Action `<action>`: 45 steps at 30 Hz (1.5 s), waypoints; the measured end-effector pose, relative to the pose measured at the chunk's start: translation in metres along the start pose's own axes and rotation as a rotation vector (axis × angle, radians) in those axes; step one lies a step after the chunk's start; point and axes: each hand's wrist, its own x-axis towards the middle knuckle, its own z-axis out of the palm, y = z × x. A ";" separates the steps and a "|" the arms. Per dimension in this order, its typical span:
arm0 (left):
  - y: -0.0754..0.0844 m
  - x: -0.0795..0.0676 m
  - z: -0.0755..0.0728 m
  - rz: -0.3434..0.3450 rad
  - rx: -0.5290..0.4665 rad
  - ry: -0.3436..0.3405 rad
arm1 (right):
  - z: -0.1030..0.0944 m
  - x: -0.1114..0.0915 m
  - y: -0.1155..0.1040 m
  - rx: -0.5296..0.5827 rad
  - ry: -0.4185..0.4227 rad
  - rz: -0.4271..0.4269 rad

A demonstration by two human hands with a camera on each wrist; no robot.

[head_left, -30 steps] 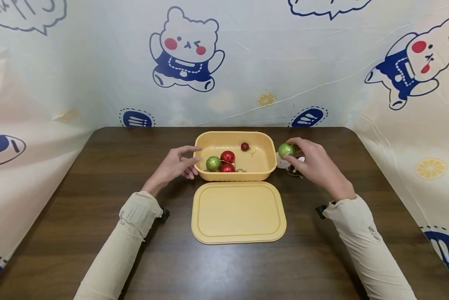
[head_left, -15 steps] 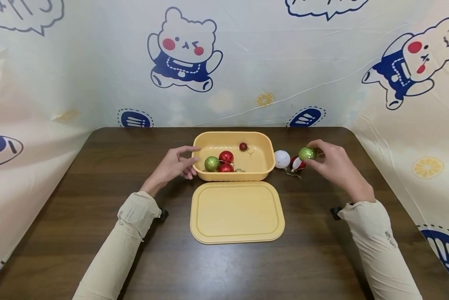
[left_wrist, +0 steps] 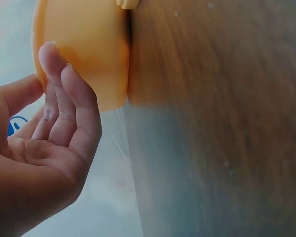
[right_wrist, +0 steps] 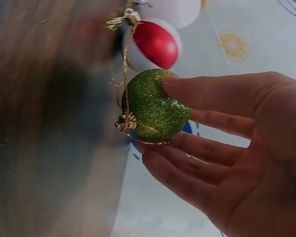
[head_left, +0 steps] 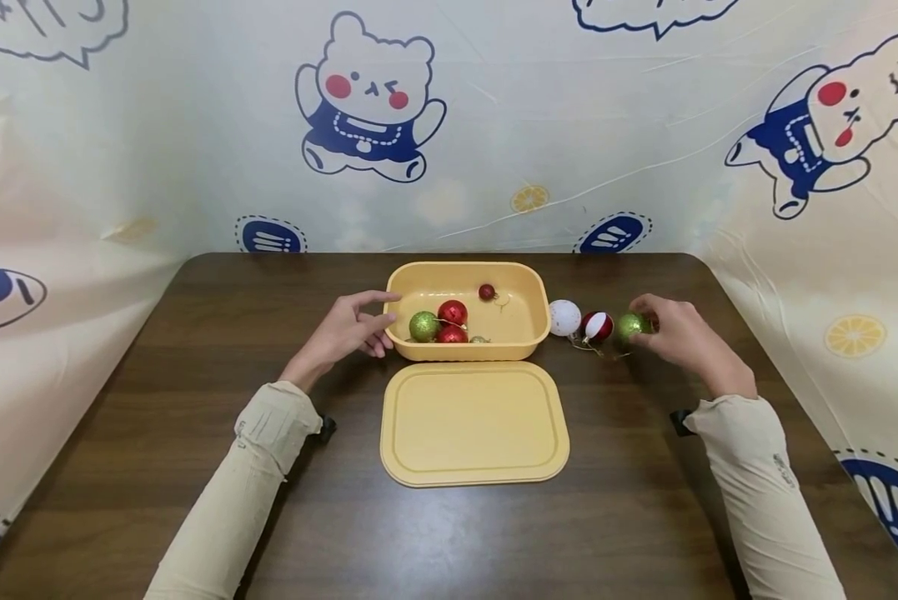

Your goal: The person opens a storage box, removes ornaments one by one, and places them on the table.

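Observation:
My right hand (head_left: 684, 336) pinches a glittery green Christmas bauble (right_wrist: 155, 104) between thumb and fingers, low at the table right of the box. Its gold string (right_wrist: 126, 64) hangs loose on the table side. Next to it lie a red-and-white striped bauble (head_left: 597, 327) and a white speckled bauble (head_left: 564, 317). My left hand (head_left: 343, 327) rests at the left end of the yellow box (head_left: 469, 352), its thumb and forefinger reaching the rim, the other fingers loosely bent against the outer wall. Inside the box sit a green bauble (head_left: 423, 327), red baubles (head_left: 453, 313) and a small dark red bauble (head_left: 487, 292).
The flat yellow lid (head_left: 474, 423) lies on the dark wooden table (head_left: 456, 542), directly in front of the box. A cloth backdrop (head_left: 494, 100) with bear drawings rises behind the table and along both sides.
My right hand has carried the green bauble rightward past the white and striped ones, then lowered it beside the striped one. The left hand has stayed at the box.

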 end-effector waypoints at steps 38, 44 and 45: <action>-0.001 0.000 -0.001 0.006 -0.018 0.008 | 0.003 0.003 0.000 -0.016 -0.044 0.004; -0.001 0.000 -0.001 0.012 -0.026 0.004 | -0.006 -0.003 -0.009 -0.025 -0.028 0.004; -0.001 0.000 -0.001 0.010 -0.029 0.005 | -0.007 -0.004 -0.010 -0.031 -0.019 0.000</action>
